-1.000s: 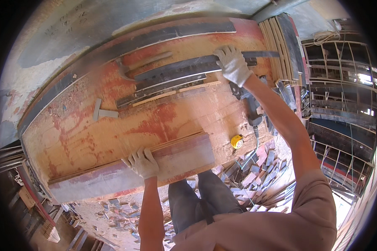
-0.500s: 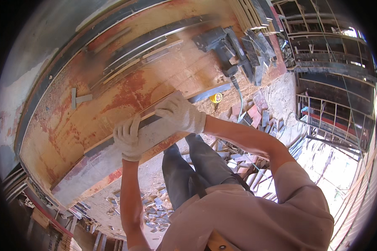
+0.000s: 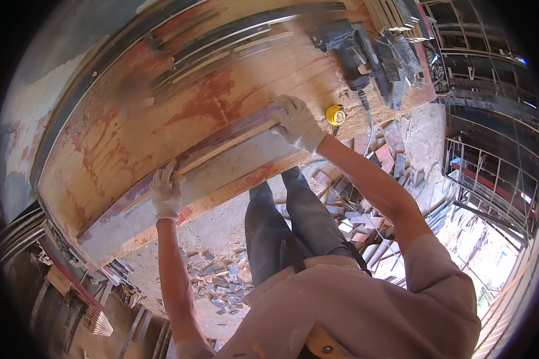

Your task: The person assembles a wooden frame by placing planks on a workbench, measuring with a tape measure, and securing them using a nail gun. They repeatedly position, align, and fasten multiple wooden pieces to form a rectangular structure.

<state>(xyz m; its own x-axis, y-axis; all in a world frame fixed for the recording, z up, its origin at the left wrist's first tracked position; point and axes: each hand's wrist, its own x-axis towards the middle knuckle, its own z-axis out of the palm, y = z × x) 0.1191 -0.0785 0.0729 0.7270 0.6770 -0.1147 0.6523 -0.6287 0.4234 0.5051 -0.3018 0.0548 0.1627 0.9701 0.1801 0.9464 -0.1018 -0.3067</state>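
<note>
1. Here we have both gloved hands on a long board (image 3: 215,164) that lies along the near edge of the workbench (image 3: 132,119), overhanging that edge a little.
2. Our left hand (image 3: 165,192) sits toward the board's left part, fingers curled over its far edge and gripping it.
3. Our right hand (image 3: 297,122) is at the board's right end, fingers closed over the end and upper face, holding it down.
4. To handle it well, we judge both grips should stay firm and level, since the board is long and partly off the bench edge; letting one end dip would tip it toward our legs.
5. A yellow tape measure (image 3: 335,115) lies just beside the right hand, near the bench's right end.
6. A dark power tool (image 3: 353,51) rests toward the far right corner, its cable (image 3: 368,116) trailing down past the tape measure; both sit close enough to snag the board's right end.
7. Thin strips (image 3: 221,45) lie along the far edge, well apart from the board.
8. Below the bench, broken tiles and scrap (image 3: 212,287) cover the ground around our feet, so footing looks uneven.
</note>
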